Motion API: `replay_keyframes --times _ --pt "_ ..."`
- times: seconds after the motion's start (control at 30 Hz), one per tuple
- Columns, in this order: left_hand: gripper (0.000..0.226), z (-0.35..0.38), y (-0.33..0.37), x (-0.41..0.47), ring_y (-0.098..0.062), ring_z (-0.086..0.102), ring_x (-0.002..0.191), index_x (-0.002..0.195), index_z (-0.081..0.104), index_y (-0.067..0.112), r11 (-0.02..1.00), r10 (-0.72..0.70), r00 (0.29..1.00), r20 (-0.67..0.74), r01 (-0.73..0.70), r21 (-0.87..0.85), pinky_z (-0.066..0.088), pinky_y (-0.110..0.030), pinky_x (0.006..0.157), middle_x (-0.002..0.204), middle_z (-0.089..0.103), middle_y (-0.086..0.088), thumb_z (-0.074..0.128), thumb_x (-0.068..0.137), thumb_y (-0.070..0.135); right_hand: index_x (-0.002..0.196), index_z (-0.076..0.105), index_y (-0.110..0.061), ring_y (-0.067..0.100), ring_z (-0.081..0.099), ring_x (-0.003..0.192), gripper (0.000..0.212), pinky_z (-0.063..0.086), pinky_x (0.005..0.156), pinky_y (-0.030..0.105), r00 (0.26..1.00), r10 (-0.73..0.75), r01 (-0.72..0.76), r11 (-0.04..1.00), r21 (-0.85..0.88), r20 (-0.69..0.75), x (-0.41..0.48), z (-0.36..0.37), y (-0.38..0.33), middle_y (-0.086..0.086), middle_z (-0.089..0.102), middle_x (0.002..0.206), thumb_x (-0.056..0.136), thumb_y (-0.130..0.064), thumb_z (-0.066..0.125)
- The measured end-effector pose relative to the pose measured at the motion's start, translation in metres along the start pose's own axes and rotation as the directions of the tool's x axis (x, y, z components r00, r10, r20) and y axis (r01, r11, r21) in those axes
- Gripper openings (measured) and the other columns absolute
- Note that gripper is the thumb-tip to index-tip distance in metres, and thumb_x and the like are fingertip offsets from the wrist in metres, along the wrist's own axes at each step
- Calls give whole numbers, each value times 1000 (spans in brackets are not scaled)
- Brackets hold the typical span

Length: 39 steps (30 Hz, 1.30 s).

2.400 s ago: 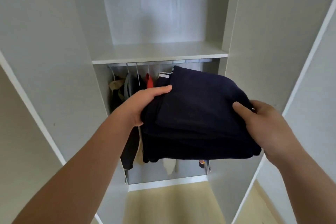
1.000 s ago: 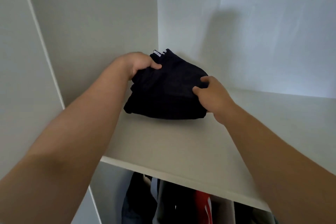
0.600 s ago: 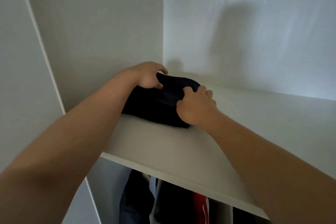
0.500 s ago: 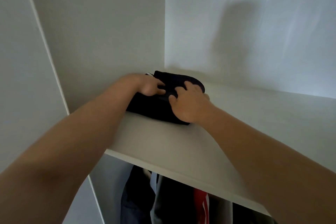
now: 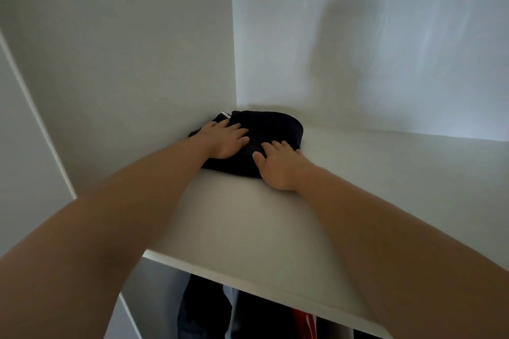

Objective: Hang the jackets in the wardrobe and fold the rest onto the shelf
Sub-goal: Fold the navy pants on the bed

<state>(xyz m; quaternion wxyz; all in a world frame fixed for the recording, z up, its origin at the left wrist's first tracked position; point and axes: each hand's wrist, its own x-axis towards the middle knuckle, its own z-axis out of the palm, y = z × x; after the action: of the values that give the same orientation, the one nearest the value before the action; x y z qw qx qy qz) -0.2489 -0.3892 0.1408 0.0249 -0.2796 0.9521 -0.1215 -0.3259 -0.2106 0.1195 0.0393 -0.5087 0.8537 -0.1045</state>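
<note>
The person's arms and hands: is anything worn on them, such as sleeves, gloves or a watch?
Nothing visible. The left forearm and right forearm are bare to the frame edge, with no sleeve. The left hand and right hand show no glove, watch or ring.

Dark folded garment (image 5: 271, 126), flat in shelf's (image 5: 371, 201) back left corner

view: head, single wide-angle | faces: forward into wardrobe (image 5: 132, 69) upper compartment, toward its back-left corner | range: close, looking slightly down across the shelf (image 5: 385, 190)
</note>
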Motion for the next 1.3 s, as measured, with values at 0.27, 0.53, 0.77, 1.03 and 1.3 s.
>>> replay_keyframes --times 0.27,0.53,0.77,1.03,1.3 --pt "60 11 -1 15 -26 8 156 160 17 31 998 -17 998 -58 14 -59 7 -48 124 169 14 4 11 105 53 161 14 -19 26 4 155 66 6 124 50 999 -21 22 999 27 -35 16 9 15 4 13 168 105 -53 15" --pt "67 -12 17 -16 -32 10 155 162 0 21 982 -88 971 -220 122 147 9 -51 125 170 2 -7 26 107 49 157 25 -6 34 13 152 58 10 121 38 994 -71 59 988 146 81 -10 -23 11 15 25 163 110 -39 14" --pt "61 -58 59 -126 -31 45 139 159 24 19 964 -160 897 -412 53 -260 42 -44 110 168 16 0 47 103 26 131 55 -8 32 58 119 36 46 94 38 994 -84 96 975 199 -69 -110 -66 24 12 63 128 107 -29 39" --pt "34 -44 162 -263 14 47 122 133 62 37 641 -136 739 -660 -442 -628 29 2 99 133 56 28 54 100 40 141 54 -41 -13 53 107 43 33 83 -4 856 91 116 926 360 -509 -272 -65 60 -27 62 129 99 -50 51" --pt "26 -63 240 -299 8 51 125 122 67 30 531 14 626 -780 -665 -525 41 -15 105 132 60 23 57 98 32 110 74 -36 -12 64 92 24 46 85 4 582 398 -46 887 460 -709 -386 -50 82 -36 66 94 95 -49 60"
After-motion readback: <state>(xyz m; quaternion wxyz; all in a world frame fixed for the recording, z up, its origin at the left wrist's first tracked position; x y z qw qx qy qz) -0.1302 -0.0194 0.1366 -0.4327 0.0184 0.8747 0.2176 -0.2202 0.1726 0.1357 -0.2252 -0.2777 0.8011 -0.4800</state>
